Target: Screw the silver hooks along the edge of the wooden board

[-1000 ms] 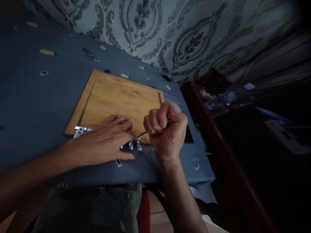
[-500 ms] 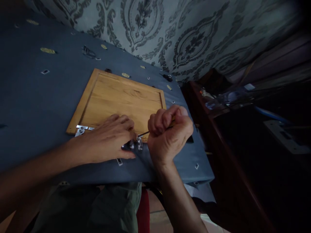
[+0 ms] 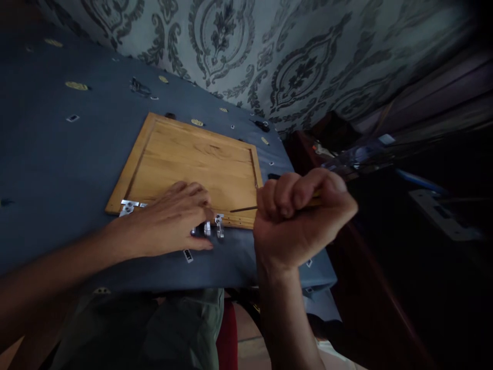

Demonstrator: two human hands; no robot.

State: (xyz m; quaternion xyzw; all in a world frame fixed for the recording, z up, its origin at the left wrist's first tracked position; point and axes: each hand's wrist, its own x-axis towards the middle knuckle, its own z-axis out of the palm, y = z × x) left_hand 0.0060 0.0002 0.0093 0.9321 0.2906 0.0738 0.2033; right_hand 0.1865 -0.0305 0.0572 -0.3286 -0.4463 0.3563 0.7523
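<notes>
A framed wooden panel [image 3: 200, 159] lies on the blue cloth. Metal hardware [image 3: 219, 225] sits at its near edge, and a silver hinge [image 3: 129, 206] is at the near left corner. My left hand [image 3: 173, 218] rests over the near edge, thumb and fingers around the metal hardware, which it partly hides. My right hand [image 3: 298, 218] is wrapped round a screwdriver [image 3: 244, 208], whose thin shaft points left above the panel, its tip apart from the hardware. Most of the handle is hidden in the fist.
Small dark items [image 3: 262, 125] lie on the blue tablecloth [image 3: 77, 154] beyond the panel. At the right stands a dark red cabinet [image 3: 370, 288] with a plastic bottle [image 3: 364, 154] and a metal plate [image 3: 442, 213]. A patterned wall rises behind the table.
My right hand has moved right and a little towards me, drawing the screwdriver tip away from the hardware. My left hand has stayed nearly in place.
</notes>
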